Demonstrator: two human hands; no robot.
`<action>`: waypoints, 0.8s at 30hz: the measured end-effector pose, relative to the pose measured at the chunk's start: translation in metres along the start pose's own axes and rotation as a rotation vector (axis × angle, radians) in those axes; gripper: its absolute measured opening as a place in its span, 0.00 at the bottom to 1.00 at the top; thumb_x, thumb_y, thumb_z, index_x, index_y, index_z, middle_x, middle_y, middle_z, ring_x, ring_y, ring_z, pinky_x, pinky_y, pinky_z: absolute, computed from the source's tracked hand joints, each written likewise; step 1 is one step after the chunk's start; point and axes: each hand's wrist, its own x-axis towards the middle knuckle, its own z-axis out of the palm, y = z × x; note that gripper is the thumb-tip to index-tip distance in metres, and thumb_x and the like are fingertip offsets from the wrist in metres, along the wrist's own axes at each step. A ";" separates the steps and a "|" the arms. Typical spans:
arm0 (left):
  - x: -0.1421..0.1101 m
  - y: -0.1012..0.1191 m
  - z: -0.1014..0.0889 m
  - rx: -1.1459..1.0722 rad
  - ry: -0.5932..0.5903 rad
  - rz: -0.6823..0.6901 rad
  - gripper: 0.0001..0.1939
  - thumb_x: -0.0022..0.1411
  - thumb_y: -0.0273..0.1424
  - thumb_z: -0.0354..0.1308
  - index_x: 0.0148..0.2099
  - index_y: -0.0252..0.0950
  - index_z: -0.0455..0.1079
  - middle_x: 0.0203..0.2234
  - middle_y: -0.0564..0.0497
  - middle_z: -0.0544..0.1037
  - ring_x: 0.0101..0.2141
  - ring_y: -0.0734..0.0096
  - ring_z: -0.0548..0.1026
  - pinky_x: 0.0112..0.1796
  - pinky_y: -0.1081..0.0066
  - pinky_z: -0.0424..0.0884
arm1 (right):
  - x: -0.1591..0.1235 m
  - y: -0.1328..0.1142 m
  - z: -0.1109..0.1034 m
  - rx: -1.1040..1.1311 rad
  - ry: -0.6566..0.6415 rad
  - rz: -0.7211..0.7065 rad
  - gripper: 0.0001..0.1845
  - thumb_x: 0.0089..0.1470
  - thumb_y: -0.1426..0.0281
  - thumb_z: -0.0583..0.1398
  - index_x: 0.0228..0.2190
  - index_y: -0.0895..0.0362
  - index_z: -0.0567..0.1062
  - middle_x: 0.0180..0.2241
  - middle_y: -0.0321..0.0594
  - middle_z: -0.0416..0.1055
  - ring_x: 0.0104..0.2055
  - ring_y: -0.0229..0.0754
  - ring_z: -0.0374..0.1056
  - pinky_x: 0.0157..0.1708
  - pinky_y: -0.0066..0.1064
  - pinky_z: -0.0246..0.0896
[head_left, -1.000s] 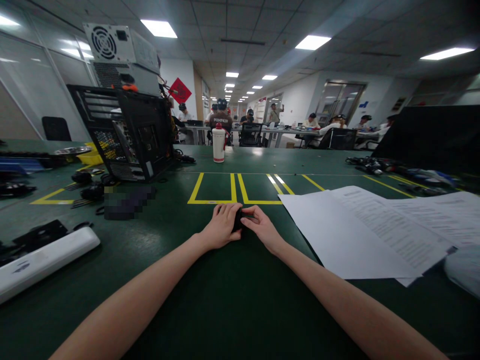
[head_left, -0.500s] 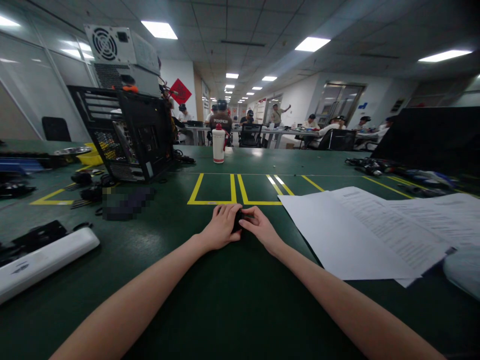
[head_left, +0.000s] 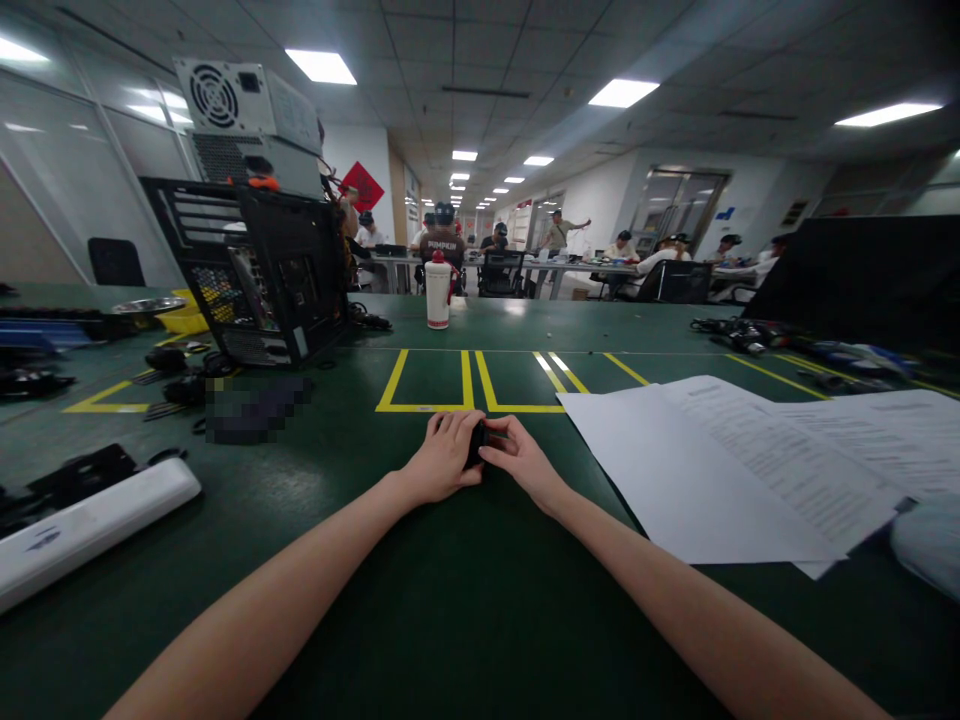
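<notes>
Between my two hands is a small black object [head_left: 475, 446], mostly covered by fingers, so its kind is unclear. My left hand [head_left: 445, 455] wraps round it from the left, with the fingers over its far side and the thumb on the near side. From the right, my right hand [head_left: 519, 458] pinches its edge with thumb and fingertips. Both hands rest low over the green tabletop [head_left: 480, 580], just nearer than the yellow tape lines [head_left: 431, 407].
Printed papers [head_left: 720, 470] lie to the right. A black computer case [head_left: 259, 270] with power supplies [head_left: 240, 100] on top stands at left. A white cup [head_left: 438, 292] stands ahead. A long white object [head_left: 105, 525] lies near left. People sit at far tables [head_left: 547, 265].
Both hands stay in place around the black object, with hardly any finger movement. The whole view has shifted very slightly. In the background, a standing person's outstretched arm has lowered a little.
</notes>
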 end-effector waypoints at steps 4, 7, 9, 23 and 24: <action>0.000 0.001 -0.001 -0.002 -0.005 -0.001 0.32 0.48 0.31 0.54 0.54 0.34 0.45 0.47 0.42 0.60 0.48 0.57 0.59 0.49 0.56 0.49 | 0.001 0.000 0.001 -0.041 0.038 -0.031 0.12 0.45 0.69 0.57 0.35 0.54 0.66 0.39 0.36 0.65 0.43 0.38 0.62 0.47 0.36 0.55; 0.000 0.002 -0.002 -0.001 -0.002 -0.004 0.33 0.48 0.31 0.54 0.54 0.34 0.45 0.46 0.43 0.61 0.48 0.57 0.59 0.49 0.55 0.50 | 0.002 0.001 -0.001 -0.057 0.039 -0.018 0.14 0.45 0.70 0.57 0.37 0.53 0.66 0.40 0.37 0.65 0.44 0.38 0.62 0.48 0.36 0.54; 0.000 0.002 -0.001 0.001 0.001 0.000 0.33 0.47 0.31 0.54 0.54 0.34 0.45 0.46 0.43 0.61 0.47 0.58 0.59 0.49 0.55 0.50 | 0.003 0.001 -0.002 -0.039 0.028 0.003 0.16 0.44 0.70 0.58 0.38 0.54 0.65 0.42 0.37 0.65 0.45 0.39 0.61 0.49 0.37 0.53; 0.000 0.001 0.000 0.003 0.007 -0.007 0.33 0.47 0.31 0.54 0.54 0.34 0.45 0.47 0.43 0.61 0.48 0.58 0.59 0.49 0.56 0.48 | 0.003 0.005 -0.002 -0.058 0.017 -0.032 0.13 0.45 0.70 0.57 0.37 0.53 0.64 0.39 0.36 0.64 0.45 0.39 0.61 0.49 0.37 0.53; 0.000 0.001 0.000 0.003 0.006 -0.006 0.33 0.47 0.31 0.54 0.54 0.34 0.45 0.47 0.43 0.61 0.48 0.58 0.59 0.49 0.56 0.48 | 0.003 0.005 -0.003 -0.062 0.018 -0.022 0.15 0.45 0.70 0.57 0.38 0.53 0.64 0.41 0.37 0.64 0.45 0.39 0.61 0.49 0.37 0.53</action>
